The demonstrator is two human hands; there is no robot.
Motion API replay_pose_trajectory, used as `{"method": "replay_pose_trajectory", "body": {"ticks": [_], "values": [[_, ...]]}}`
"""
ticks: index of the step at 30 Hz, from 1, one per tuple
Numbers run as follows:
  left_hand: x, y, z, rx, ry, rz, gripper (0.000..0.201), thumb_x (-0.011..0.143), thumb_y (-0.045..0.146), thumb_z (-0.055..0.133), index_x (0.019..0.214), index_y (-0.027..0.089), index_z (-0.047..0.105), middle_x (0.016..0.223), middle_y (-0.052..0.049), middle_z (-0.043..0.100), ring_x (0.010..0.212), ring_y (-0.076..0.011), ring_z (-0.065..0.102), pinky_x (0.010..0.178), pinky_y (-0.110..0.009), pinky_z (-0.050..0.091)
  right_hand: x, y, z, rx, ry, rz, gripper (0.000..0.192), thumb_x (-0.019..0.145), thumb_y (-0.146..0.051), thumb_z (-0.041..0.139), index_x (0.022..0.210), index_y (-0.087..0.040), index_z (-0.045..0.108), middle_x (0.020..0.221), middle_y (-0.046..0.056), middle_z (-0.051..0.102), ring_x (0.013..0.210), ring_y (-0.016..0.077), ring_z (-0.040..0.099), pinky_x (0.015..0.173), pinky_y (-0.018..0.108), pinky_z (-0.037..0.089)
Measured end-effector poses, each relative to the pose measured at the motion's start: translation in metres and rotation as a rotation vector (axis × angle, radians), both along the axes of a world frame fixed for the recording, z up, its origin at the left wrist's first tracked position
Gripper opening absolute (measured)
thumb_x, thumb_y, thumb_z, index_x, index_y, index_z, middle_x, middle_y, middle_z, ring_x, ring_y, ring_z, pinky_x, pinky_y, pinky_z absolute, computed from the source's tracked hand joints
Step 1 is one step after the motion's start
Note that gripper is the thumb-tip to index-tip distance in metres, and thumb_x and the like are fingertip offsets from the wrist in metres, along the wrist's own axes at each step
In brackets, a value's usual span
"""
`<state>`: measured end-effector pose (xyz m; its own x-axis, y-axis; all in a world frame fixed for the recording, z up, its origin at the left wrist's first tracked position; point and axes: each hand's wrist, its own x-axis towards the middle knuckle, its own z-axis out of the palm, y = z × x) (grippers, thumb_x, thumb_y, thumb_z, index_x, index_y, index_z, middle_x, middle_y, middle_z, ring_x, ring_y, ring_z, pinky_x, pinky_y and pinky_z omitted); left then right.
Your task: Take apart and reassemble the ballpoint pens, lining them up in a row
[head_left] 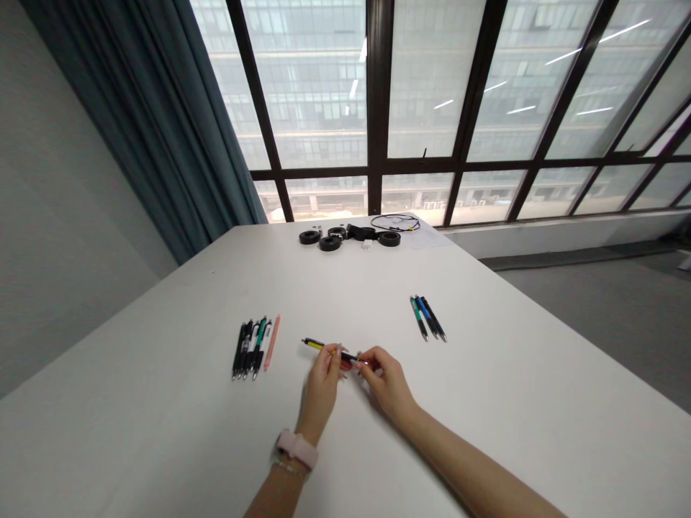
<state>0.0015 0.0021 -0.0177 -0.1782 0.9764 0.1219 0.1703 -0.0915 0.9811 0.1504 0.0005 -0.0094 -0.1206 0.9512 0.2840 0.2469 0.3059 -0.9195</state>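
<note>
Both hands hold one black and yellow pen point(319, 344) just above the white table point(162, 432). My left hand point(324, 380), with a pink watch on its wrist, pinches the pen near its middle. My right hand point(384, 380) grips the pen's right end. To the left lies a row of several pens point(249, 348) with a pink pen point(272, 341) at its right side. To the right lie three pens point(427, 317) side by side, dark with blue and green.
At the table's far edge sit black round parts point(329, 242), a small white piece point(367, 245), a coiled black cable point(396, 222) and a sheet of paper point(426, 237). A teal curtain point(156, 129) hangs at the left before large windows. Grey floor lies to the right.
</note>
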Motion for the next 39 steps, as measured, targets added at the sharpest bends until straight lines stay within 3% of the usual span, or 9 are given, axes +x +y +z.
{"method": "replay_pose_trajectory", "body": {"ticks": [4, 10, 19, 25, 32, 39], "values": [[0.0012, -0.0002, 0.0024, 0.011, -0.016, 0.012, 0.041, 0.084, 0.055, 0.046, 0.095, 0.018, 0.058, 0.076, -0.004, 0.068, 0.068, -0.0178, 0.065, 0.058, -0.027, 0.048, -0.0008, 0.0, -0.0019, 0.04, 0.012, 0.0, 0.006, 0.083, -0.024, 0.057, 0.083, -0.018, 0.061, 0.076, 0.002, 0.063, 0.067, 0.0141, 0.055, 0.063, 0.025, 0.043], [0.0051, -0.0001, 0.0043, 0.0, -0.071, -0.006, 0.038, 0.074, 0.049, 0.064, 0.093, 0.02, 0.048, 0.07, 0.001, 0.065, 0.065, -0.0163, 0.065, 0.057, -0.025, 0.047, -0.0019, 0.0011, -0.0017, 0.089, 0.065, -0.001, 0.008, 0.084, -0.023, 0.057, 0.088, -0.019, 0.063, 0.078, 0.003, 0.063, 0.068, 0.0144, 0.057, 0.064, 0.025, 0.046], [0.004, -0.0004, 0.0052, -0.006, -0.089, -0.014, 0.035, 0.08, 0.047, 0.058, 0.098, 0.019, 0.048, 0.076, -0.003, 0.067, 0.078, -0.0199, 0.068, 0.059, -0.026, 0.047, 0.0003, 0.0023, -0.002, 0.177, 0.098, -0.004, 0.02, 0.085, -0.023, 0.055, 0.103, -0.02, 0.065, 0.082, 0.004, 0.063, 0.07, 0.0145, 0.057, 0.067, 0.026, 0.047], [0.0041, -0.0007, 0.0071, -0.009, -0.095, -0.014, 0.034, 0.081, 0.047, 0.057, 0.097, 0.02, 0.046, 0.078, -0.003, 0.067, 0.078, -0.0194, 0.067, 0.058, -0.026, 0.046, 0.0006, 0.0016, 0.0025, 0.102, 0.106, -0.027, 0.016, 0.084, -0.029, 0.058, 0.091, -0.019, 0.068, 0.082, 0.005, 0.065, 0.067, 0.0142, 0.057, 0.064, 0.026, 0.046], [0.0056, -0.001, 0.0042, 0.011, -0.093, -0.023, 0.033, 0.08, 0.048, 0.058, 0.095, 0.02, 0.047, 0.068, 0.002, 0.062, 0.064, -0.0148, 0.063, 0.058, -0.025, 0.046, 0.0007, 0.002, 0.003, 0.038, 0.023, -0.04, 0.024, 0.084, -0.037, 0.058, 0.08, -0.017, 0.069, 0.072, 0.004, 0.064, 0.062, 0.014, 0.054, 0.059, 0.025, 0.043], [0.0072, -0.0049, 0.0051, 0.085, -0.017, -0.041, 0.028, 0.083, 0.044, 0.056, 0.097, 0.021, 0.048, 0.076, 0.0, 0.062, 0.071, -0.0149, 0.062, 0.065, -0.026, 0.047, 0.0009, 0.0022, 0.0022, -0.049, 0.023, -0.022, 0.028, 0.084, -0.04, 0.056, 0.073, -0.016, 0.064, 0.065, 0.001, 0.06, 0.06, 0.0136, 0.052, 0.057, 0.024, 0.04]]}}
